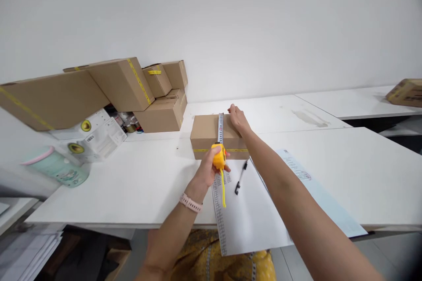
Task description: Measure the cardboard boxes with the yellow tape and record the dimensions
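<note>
A brown cardboard box [204,129] with a yellow tape strip along its front lies on the white table. My left hand [211,167] is closed around a yellow tape measure [218,156] at the box's front edge, its yellow strap hanging down. The white measuring blade [220,128] runs across the box top to the far edge. My right hand [239,119] is bent over the box's far right corner, seeming to grip it; its fingertips are partly hidden. Just in front of the box, a black-capped pen [241,177] rests on an open spiral notebook [252,215].
Several cardboard boxes [158,114] are stacked at the back left, above a white avocado-print box [99,136]. A mint green tumbler [62,169] leans nearby. Right of the notebook lies a light blue printed sheet [325,197]. Another carton [407,92] sits far right, past a table gap.
</note>
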Available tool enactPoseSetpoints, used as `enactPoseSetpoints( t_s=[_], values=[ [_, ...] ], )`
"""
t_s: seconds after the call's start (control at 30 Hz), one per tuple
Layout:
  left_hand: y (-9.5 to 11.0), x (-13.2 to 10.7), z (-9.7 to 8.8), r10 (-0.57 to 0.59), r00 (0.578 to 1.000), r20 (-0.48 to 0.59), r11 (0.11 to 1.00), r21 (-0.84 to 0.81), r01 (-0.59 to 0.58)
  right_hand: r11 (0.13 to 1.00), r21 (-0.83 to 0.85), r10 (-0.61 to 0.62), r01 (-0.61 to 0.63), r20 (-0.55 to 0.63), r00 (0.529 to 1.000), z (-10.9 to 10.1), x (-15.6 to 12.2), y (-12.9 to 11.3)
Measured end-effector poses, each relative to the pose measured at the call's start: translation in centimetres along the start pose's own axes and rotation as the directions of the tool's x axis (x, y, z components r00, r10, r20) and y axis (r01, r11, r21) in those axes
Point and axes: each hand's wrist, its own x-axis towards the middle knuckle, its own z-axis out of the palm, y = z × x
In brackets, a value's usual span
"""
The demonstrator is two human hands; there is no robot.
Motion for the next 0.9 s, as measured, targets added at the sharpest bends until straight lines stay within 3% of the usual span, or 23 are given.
enactPoseSetpoints(
  t_s=[0.2,0.33,0.5,0.67,0.9],
  values=[
    [1.5,3.7,2.4,-0.043,0.992,-0.116,0.997,-0.069,0.036,0.992,-0.11,-0.042,0.056,0.127,0.991,-0.2,-0.2,-0.6],
    [1.9,4.7,2.8,-0.06,0.991,-0.117,0.997,-0.057,0.054,0.968,-0.231,-0.047,0.1,0.225,0.973,-0.1,-0.5,-1.7],
    [1.2,4.1,2.4,-0.052,0.994,-0.1,0.998,-0.031,0.049,0.915,-0.372,-0.038,0.157,0.309,0.95,0.8,0.2,-1.7],
    [0.5,3.1,2.4,-0.028,0.994,-0.107,0.999,-0.037,0.024,0.849,-0.484,-0.064,0.212,0.304,0.951,1.7,0.8,-0.9],
    [0.0,3.0,2.2,-0.023,0.997,-0.076,0.999,-0.05,0.019,0.899,-0.407,-0.056,0.163,0.261,0.964,2.2,0.8,-0.7]
  ],
)
